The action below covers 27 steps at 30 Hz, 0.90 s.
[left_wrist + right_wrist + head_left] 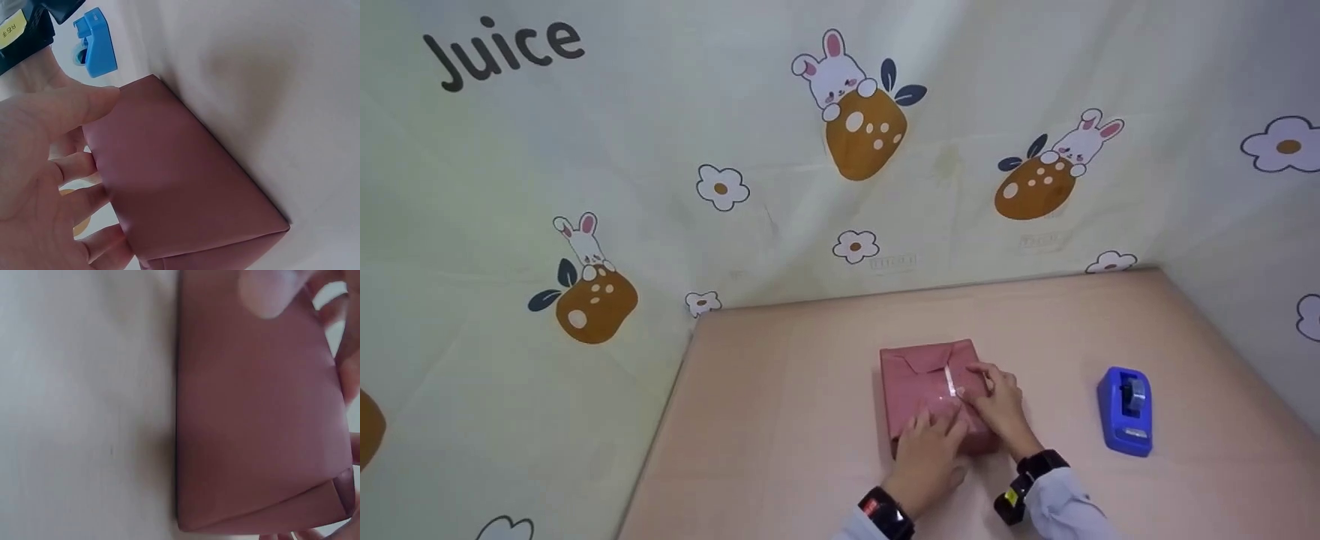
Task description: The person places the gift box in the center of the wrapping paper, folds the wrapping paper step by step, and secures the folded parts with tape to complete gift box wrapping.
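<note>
A box wrapped in dusty pink paper [919,379] lies on the peach table [780,420], its folded flap facing the wall. A strip of clear tape [950,381] runs across its top seam. My right hand [988,386] lies on the top beside the tape, fingers pressing down on the paper. My left hand [934,431] rests flat on the box's near end. In the left wrist view the left hand [50,163] has straight fingers along the box [180,185]. In the right wrist view a blurred fingertip [264,292] sits on the box [253,422].
A blue tape dispenser [1125,411] stands on the table to the right of the box, also visible as the blue tape dispenser [97,45] in the left wrist view. Cloth walls printed with rabbits and flowers [855,105] close the table at the back and both sides.
</note>
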Tool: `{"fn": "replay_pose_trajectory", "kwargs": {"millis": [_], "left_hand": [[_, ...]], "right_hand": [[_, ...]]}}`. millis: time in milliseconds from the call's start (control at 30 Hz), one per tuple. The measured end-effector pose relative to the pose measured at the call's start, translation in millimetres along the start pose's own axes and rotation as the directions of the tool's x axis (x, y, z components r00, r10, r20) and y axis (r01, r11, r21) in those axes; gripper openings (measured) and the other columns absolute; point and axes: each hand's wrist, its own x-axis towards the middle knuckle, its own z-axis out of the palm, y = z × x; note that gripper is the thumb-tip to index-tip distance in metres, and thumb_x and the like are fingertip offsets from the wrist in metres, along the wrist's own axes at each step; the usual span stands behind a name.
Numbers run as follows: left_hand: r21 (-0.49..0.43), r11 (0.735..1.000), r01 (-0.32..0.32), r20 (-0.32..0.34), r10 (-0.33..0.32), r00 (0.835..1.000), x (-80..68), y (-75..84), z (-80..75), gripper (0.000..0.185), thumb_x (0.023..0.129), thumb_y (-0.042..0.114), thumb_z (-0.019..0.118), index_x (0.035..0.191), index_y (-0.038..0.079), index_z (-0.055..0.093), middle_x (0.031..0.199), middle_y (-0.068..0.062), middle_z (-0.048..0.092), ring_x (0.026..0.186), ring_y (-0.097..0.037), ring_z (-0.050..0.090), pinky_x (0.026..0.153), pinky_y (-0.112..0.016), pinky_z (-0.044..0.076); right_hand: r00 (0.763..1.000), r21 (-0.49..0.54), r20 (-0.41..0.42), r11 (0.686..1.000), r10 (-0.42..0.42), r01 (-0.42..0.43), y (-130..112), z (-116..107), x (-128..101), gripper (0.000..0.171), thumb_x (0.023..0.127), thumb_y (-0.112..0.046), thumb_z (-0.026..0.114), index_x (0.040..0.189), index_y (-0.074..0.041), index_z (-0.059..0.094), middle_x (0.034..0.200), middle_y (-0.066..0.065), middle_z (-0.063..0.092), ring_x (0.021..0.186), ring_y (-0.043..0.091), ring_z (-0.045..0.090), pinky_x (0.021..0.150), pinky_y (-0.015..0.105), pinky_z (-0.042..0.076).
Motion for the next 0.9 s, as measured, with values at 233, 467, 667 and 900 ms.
{"fn": "replay_pose_trajectory", "kwargs": {"millis": [233,467,667,900], "left_hand": [[0.019,1.000,0.007,0.050,-0.008,0.999,0.8,0.6,0.1,0.060,0.071,0.048,0.068,0.123,0.026,0.046,0.134,0.006,0.047,0.119,-0.025,0.046,0.087,-0.034,0.042],[0.023,1.000,0.019,0.070,-0.021,0.997,0.3,1.2,-0.3,0.054,0.071,0.049,0.068,0.116,0.028,0.045,0.133,0.008,0.047,0.112,-0.019,0.047,0.080,-0.029,0.040],[-0.051,0.998,0.043,0.098,-0.038,0.994,-0.6,0.7,-0.7,0.061,0.071,0.049,0.068,0.122,0.025,0.044,0.135,0.007,0.046,0.122,-0.024,0.042,0.092,-0.036,0.039],[-0.060,0.998,0.015,0.063,-0.011,0.998,-6.2,-3.9,4.4,0.064,0.072,0.050,0.067,0.125,0.023,0.044,0.145,0.006,0.034,0.128,-0.028,0.038,0.093,-0.035,0.037]], "right_hand": [[0.997,0.090,0.043,0.994,0.059,-0.062,-4,2,4,0.059,0.075,-0.007,0.059,0.131,-0.010,0.040,0.127,0.025,0.039,0.116,0.037,0.042,0.093,0.049,0.036],[0.984,0.149,0.140,0.980,0.107,-0.128,-2,-2,7,0.065,0.079,-0.009,0.057,0.138,-0.011,0.029,0.124,0.024,0.041,0.112,0.035,0.047,0.088,0.041,0.041],[0.979,0.161,0.191,0.981,0.072,-0.104,3,-5,4,0.069,0.084,-0.015,0.058,0.143,-0.010,0.020,0.128,0.026,0.042,0.114,0.035,0.047,0.089,0.042,0.042],[0.983,0.143,0.181,0.990,-0.008,-0.019,8,-5,-2,0.070,0.088,-0.023,0.056,0.143,-0.003,0.019,0.129,0.030,0.045,0.112,0.037,0.052,0.088,0.042,0.046]]}}
